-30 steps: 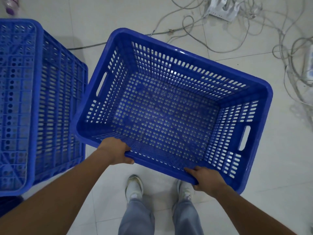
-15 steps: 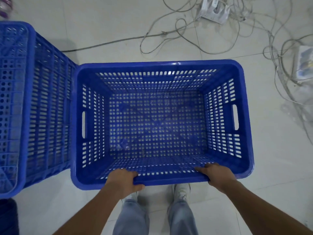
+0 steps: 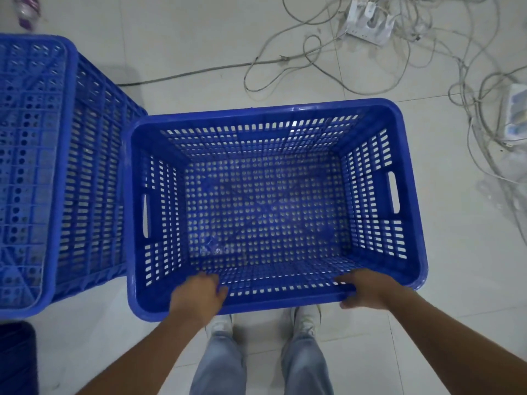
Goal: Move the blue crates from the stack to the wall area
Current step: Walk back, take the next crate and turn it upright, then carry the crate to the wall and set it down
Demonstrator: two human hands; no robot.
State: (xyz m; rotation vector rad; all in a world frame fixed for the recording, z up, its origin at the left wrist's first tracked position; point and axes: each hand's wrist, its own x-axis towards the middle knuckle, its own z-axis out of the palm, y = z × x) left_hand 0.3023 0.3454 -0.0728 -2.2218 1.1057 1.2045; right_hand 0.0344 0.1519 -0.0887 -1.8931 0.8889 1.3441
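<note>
Crate held at its near rim, open side up

Stack of upturned blue crates (image 3: 37,172) stands at far left on the tiled floor (image 3: 199,44). Just beside it I see the open blue crate (image 3: 410,223), its left wall close against the stack. My left hand (image 3: 198,297) and right hand (image 3: 368,289) each curl closed over its near rim. Tangled cables (image 3: 328,67) lie well apart, at upper right.

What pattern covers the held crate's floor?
A grid of small round holes in the blue crate, seen in the head view.
</note>
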